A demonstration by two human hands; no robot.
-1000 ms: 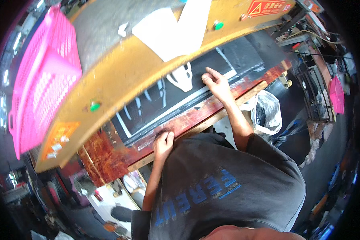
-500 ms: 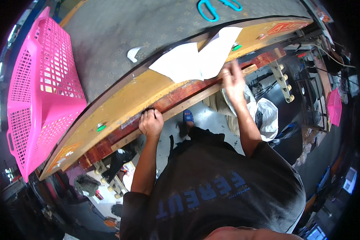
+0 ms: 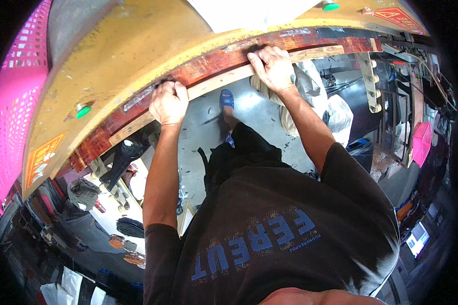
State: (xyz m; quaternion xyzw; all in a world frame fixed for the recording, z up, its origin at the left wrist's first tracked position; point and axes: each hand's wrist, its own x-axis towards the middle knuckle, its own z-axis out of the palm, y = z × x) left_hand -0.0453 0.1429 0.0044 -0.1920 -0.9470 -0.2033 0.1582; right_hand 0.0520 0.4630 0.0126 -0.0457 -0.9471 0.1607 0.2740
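Board [image 3: 208, 67]: red edge projects past yellow beam [image 3: 142, 53], apparently leaving grip room.
Left hand [image 3: 169, 103]: grasps edge.
Right hand [image 3: 273, 67]: grasps edge well apart, presumably for even hold.

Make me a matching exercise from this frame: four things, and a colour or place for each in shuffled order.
Things:
1. Left hand
2. Right hand
3. Basket
4. Slipper

Colours and places:
A. blue
B. at the red board, nearer the white paper
C. at the red board, nearer the basket
D. pink

Pairs: 1-C, 2-B, 3-D, 4-A
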